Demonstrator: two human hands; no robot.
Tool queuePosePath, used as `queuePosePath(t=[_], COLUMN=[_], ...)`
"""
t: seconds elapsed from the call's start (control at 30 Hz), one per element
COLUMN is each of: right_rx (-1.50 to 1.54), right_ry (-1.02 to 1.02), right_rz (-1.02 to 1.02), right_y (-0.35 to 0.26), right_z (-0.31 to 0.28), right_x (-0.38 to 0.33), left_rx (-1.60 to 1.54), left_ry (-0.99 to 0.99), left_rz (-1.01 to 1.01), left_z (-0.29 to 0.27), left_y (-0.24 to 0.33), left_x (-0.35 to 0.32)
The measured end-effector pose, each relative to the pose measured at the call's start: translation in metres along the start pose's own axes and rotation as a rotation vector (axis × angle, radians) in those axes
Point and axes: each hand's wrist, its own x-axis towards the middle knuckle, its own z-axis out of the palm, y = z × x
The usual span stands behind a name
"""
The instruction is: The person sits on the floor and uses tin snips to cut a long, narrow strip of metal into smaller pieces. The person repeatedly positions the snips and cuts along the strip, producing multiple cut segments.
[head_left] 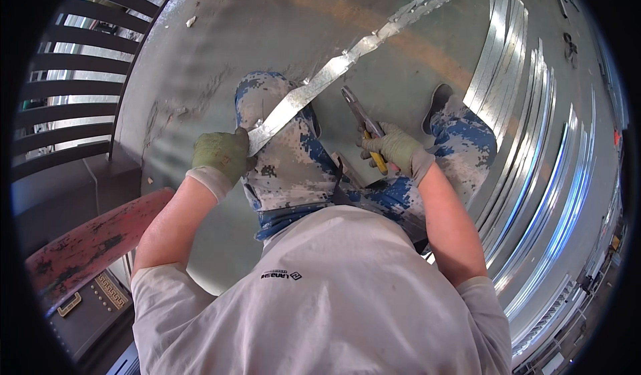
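My left hand [220, 155], in a pale green glove, is closed round the near end of a long, bent strip of shiny sheet metal [304, 97]. The strip crosses above my knee and runs up to the far right, where it splits into narrow, jagged-edged lengths. In my gloved right hand [394, 147] is a pair of tin snips [361, 111] with grey metal jaws and yellow handles. Their jaws point away from me, toward the strip, and stay apart from it. Whether the jaws are parted is hard to make out.
Many long metal strips [501, 55] and profiles [534, 195] lie on the floor to the right. Dark slatted bars [80, 87] stand at the left. Nearer me are a worn red curved part [100, 248] and a dark panel with gold trim [87, 321].
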Motion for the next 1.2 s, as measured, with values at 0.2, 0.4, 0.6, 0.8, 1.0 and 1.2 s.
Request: queuePosePath(t=[0.2,0.4,0.6,0.8,1.0,1.2], right_rx=[-0.064,-0.153,-0.188,-0.157,-0.175,-0.202], right_ry=[-0.038,-0.09,-0.135,-0.144,-0.142,-0.12], right_rz=[0.011,0.015,0.011,-0.044,-0.118,-0.139], right_y=[0.0,-0.015,-0.034,-0.021,-0.013,-0.014], right_z=[0.001,0.007,0.011,0.01,0.014,0.015], right_x=[0.006,0.005,0.001,0.012,0.023,0.023], left_rx=[0.057,0.021,0.02,0.027,0.029,0.03], left_ry=[-0.091,-0.1,0.044,-0.029,-0.057,-0.139], left_rz=[-0.023,-0.05,0.016,-0.007,-0.015,-0.03], left_z=[-0.011,-0.012,0.009,0.0,-0.001,-0.011], left_y=[0.009,0.01,-0.002,0.002,0.001,0.004], left_x=[-0.001,0.002,-0.001,0.003,0.002,0.003])
